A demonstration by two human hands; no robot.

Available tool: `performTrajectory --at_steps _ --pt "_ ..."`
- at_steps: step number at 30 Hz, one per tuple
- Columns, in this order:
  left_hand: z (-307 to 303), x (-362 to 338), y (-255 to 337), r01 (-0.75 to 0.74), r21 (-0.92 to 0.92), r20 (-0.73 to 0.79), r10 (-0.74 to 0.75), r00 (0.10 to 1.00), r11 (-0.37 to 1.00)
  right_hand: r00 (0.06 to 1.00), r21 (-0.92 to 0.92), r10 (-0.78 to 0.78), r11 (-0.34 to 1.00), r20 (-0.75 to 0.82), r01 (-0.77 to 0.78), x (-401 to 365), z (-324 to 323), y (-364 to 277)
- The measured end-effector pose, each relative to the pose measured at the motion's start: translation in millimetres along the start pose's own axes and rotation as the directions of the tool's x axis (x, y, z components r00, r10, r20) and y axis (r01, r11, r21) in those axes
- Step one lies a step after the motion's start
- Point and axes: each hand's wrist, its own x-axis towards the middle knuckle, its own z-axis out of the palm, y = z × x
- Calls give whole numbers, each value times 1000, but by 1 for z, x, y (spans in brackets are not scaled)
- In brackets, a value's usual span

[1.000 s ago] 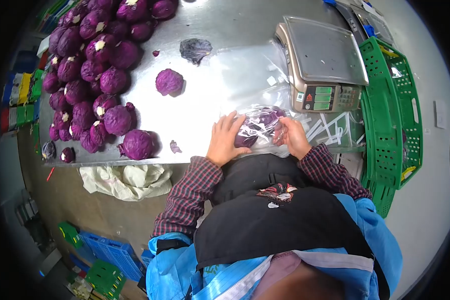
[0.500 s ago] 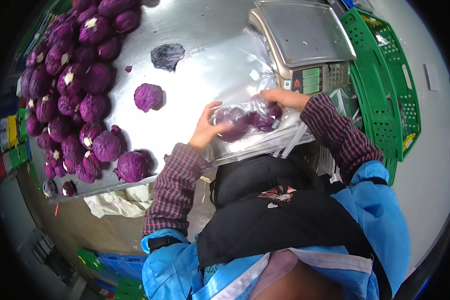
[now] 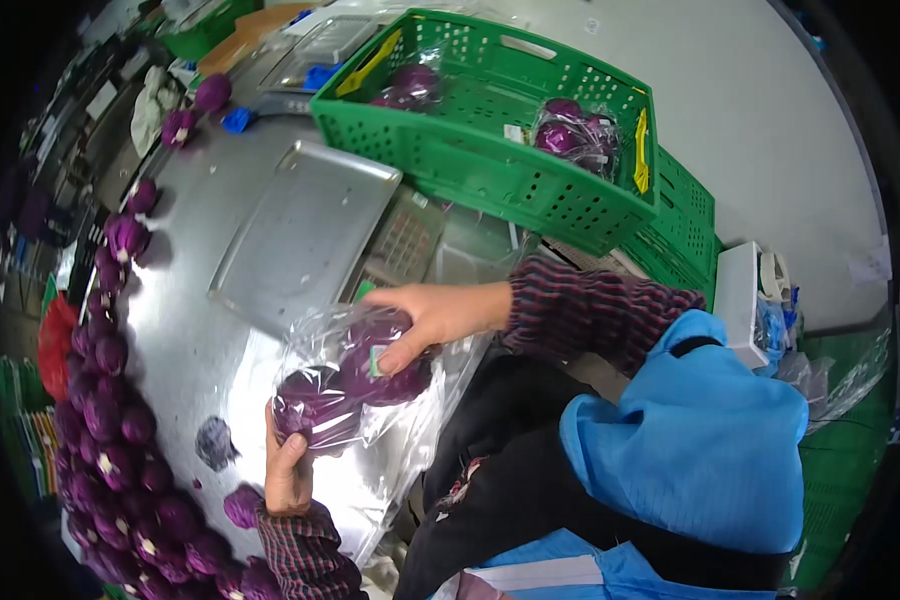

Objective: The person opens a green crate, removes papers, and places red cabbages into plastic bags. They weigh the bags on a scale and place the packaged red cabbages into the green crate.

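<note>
Along the left edge of the steel table (image 3: 185, 340) lay a heap of loose red cabbages (image 3: 105, 400), packed close together, probably kept there as stock within easy reach. A torn cabbage leaf (image 3: 213, 442) lay apart from them on the bare metal.

Just right of the leaf, the person's left hand (image 3: 288, 468) was clenched round the lower end of a clear plastic bag (image 3: 320, 415), fingers curled under it, apparently to take the weight. The bag held red cabbage heads (image 3: 355, 375), two as far as could be told. It was held off the table, slanting between the two hands, just in front of the weighing scale (image 3: 305, 225), whose flat pan carried nothing.

The right hand (image 3: 428, 318) grasped the bag's upper end, fingers spread over the film, seemingly pressing it tight against the heads so that they could not roll inside.

Behind the scale and farther right stood a green crate (image 3: 490, 175), its open top facing the person, likely placed for dropping packs in. Two bagged cabbage packs (image 3: 575, 135) lay in it, well apart.
</note>
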Motion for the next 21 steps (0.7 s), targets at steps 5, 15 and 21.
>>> performTrajectory --at_steps 5,15,21 --pt "134 111 58 -108 270 145 70 987 957 968 -107 -147 986 -206 127 -91 -116 -59" --pt "321 454 51 55 444 219 -167 961 895 800 33 -107 987 -590 157 -183 -397 -72" --pt "336 585 -4 240 293 70 -271 960 925 796 142 73 990 -601 17 -156 -501 -17"
